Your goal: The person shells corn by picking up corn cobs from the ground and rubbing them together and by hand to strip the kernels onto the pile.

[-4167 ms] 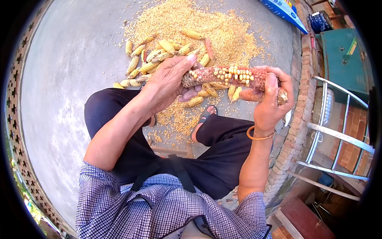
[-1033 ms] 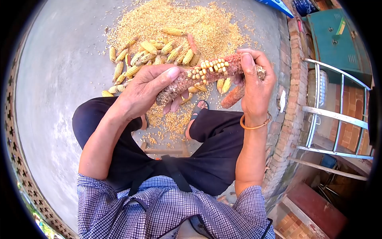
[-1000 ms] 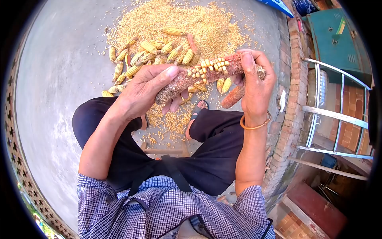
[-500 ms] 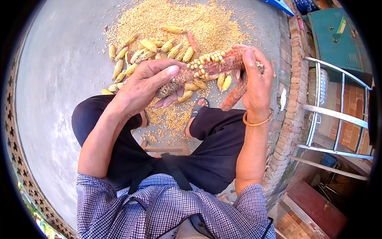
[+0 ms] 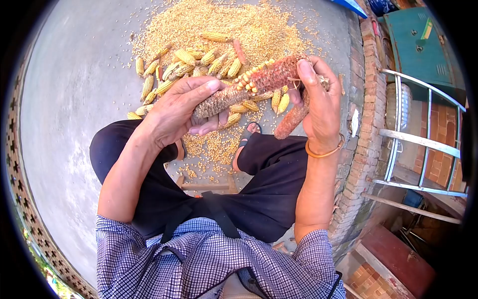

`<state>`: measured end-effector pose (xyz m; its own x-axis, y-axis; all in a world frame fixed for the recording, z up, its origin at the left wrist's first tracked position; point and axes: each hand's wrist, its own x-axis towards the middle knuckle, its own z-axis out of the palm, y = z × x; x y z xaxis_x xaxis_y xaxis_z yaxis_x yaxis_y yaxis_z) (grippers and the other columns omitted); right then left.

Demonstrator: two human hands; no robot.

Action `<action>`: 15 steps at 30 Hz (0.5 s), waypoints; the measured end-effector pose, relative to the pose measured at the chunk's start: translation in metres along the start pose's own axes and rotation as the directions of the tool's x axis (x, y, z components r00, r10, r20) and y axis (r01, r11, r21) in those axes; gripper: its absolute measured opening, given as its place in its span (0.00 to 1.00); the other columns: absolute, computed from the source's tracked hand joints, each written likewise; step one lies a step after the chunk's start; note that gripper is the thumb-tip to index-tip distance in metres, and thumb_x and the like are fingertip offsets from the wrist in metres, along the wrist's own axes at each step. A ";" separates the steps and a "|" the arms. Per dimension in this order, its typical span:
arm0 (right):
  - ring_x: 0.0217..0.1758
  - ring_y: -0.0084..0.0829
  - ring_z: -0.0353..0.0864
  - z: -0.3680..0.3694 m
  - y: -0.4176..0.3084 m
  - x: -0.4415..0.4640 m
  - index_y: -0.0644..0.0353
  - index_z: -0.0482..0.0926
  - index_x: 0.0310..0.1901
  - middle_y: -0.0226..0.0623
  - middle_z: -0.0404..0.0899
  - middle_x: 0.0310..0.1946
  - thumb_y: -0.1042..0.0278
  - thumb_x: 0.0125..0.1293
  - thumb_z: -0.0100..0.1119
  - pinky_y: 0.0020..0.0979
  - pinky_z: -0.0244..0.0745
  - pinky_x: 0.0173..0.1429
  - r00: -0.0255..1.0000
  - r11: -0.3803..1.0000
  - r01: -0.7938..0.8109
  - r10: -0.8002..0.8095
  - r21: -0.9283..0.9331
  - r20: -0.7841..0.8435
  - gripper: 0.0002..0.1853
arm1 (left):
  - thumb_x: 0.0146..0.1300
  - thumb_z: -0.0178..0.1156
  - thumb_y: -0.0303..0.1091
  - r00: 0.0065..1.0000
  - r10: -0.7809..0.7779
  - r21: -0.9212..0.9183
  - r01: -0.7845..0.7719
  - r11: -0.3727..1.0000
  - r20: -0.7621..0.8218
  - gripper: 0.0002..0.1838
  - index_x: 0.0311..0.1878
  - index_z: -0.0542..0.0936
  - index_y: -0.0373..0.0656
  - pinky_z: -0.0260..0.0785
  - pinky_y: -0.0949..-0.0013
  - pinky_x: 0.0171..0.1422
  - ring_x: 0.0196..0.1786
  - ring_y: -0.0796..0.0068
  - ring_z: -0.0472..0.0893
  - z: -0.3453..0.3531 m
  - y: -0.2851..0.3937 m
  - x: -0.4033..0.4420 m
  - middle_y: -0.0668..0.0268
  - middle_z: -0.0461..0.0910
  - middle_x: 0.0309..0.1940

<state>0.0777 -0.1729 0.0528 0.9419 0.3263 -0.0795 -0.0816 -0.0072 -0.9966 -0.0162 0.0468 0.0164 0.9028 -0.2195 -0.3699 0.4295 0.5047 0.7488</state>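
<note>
- Your partly shelled corn cob (image 5: 276, 72) is 1 piece, held slantwise off the floor between your 2 hands; a small cluster of kernels sits along its far side, too packed to count.
- Your left hand (image 5: 174, 110) pinches its pale end, thumb on top and fingers beneath.
- Your right hand (image 5: 321, 107) is curled round 1 bare corn cob (image 5: 291, 122), with its thumb at the reddish end of the partly shelled corn cob; you can't tell from here which hidden fingers bear on which cob.
- To work well from this hold, I'd brace the pale end firmly and press from the stripped side, where the rows look least supported. Pressing with the bare corn cob should spare your thumb.
- Beyond your hands, count at least 15 corn ears (image 5: 185, 57) on the concrete floor (image 5: 64, 109); overlap hides the exact number.
- There is 1 broad kernel heap (image 5: 239, 22), its grains uncountable, with 1 loose reddish cob (image 5: 239, 51) at its near edge.
- Further out: 1 orange bracelet (image 5: 321, 156) on your right wrist, 1 teal cabinet (image 5: 417, 47) and 1 metal frame (image 5: 420, 143).
</note>
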 end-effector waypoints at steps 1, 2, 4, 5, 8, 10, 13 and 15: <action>0.25 0.15 0.67 0.000 0.000 0.001 0.60 0.80 0.37 0.26 0.77 0.28 0.57 0.71 0.61 0.20 0.57 0.28 1.000 1.000 -0.002 0.002 0.001 -0.008 0.13 | 0.78 0.48 0.41 1.000 0.000 0.014 0.000 1.000 -0.010 0.17 0.50 0.77 0.35 0.58 0.77 0.16 0.15 0.78 0.71 -0.001 0.000 0.000 0.56 0.80 0.25; 0.25 0.15 0.67 -0.001 0.000 0.001 0.60 0.80 0.37 0.26 0.77 0.27 0.57 0.71 0.61 0.20 0.57 0.28 1.000 1.000 -0.005 0.005 -0.006 -0.016 0.13 | 0.79 0.47 0.41 1.000 0.000 0.029 0.001 1.000 -0.020 0.17 0.49 0.78 0.35 0.58 0.77 0.16 0.16 0.78 0.71 -0.001 -0.001 0.001 0.56 0.80 0.25; 0.24 0.15 0.67 -0.002 0.002 0.002 0.59 0.80 0.35 0.26 0.76 0.25 0.56 0.71 0.61 0.20 0.57 0.28 0.999 1.000 -0.014 0.013 -0.019 -0.030 0.14 | 0.79 0.47 0.41 1.000 -0.011 0.027 0.011 1.000 -0.024 0.17 0.49 0.78 0.35 0.58 0.78 0.16 0.16 0.78 0.71 0.000 0.000 0.001 0.56 0.80 0.25; 0.24 0.15 0.67 -0.001 0.002 0.002 0.59 0.80 0.34 0.26 0.76 0.25 0.56 0.71 0.61 0.20 0.57 0.28 0.999 1.000 -0.017 0.016 -0.019 -0.043 0.14 | 0.79 0.47 0.42 0.999 -0.016 0.026 0.017 1.000 -0.027 0.18 0.49 0.78 0.35 0.59 0.78 0.16 0.16 0.78 0.72 0.000 0.001 0.001 0.56 0.80 0.25; 0.24 0.15 0.67 0.001 0.001 0.002 0.59 0.81 0.33 0.26 0.76 0.24 0.55 0.71 0.62 0.21 0.57 0.29 0.997 0.999 -0.022 0.020 -0.030 -0.073 0.15 | 0.79 0.48 0.42 1.000 -0.024 0.033 0.024 0.999 -0.016 0.17 0.49 0.78 0.36 0.59 0.78 0.17 0.17 0.78 0.72 -0.001 0.001 0.001 0.57 0.80 0.25; 0.24 0.15 0.67 0.003 -0.001 0.001 0.59 0.81 0.33 0.26 0.76 0.24 0.54 0.70 0.62 0.21 0.57 0.29 0.996 0.999 -0.025 0.021 -0.048 -0.084 0.16 | 0.79 0.48 0.42 0.998 -0.040 0.036 0.042 0.998 -0.052 0.18 0.50 0.78 0.36 0.59 0.77 0.17 0.17 0.79 0.72 -0.003 0.000 0.002 0.57 0.80 0.25; 0.24 0.15 0.68 0.003 -0.001 0.002 0.59 0.81 0.33 0.26 0.77 0.24 0.55 0.70 0.62 0.21 0.58 0.29 0.993 0.997 -0.053 0.046 -0.056 -0.109 0.16 | 0.79 0.48 0.43 0.992 -0.060 0.063 0.067 0.996 -0.111 0.18 0.50 0.78 0.36 0.62 0.78 0.19 0.19 0.79 0.74 0.000 0.002 0.001 0.58 0.81 0.26; 0.24 0.15 0.69 0.002 0.001 0.003 0.59 0.81 0.33 0.26 0.77 0.24 0.56 0.70 0.63 0.20 0.59 0.29 0.994 0.998 -0.038 0.033 -0.044 -0.100 0.15 | 0.78 0.49 0.44 0.992 -0.045 0.114 0.058 0.992 -0.114 0.19 0.52 0.78 0.36 0.66 0.78 0.24 0.23 0.77 0.76 0.000 0.002 0.003 0.58 0.82 0.29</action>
<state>0.0801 -0.1698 0.0515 0.9665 0.2299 -0.1142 -0.1027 -0.0613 -0.9928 -0.0131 0.0472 0.0169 0.8741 -0.1456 -0.4635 0.4810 0.3928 0.7838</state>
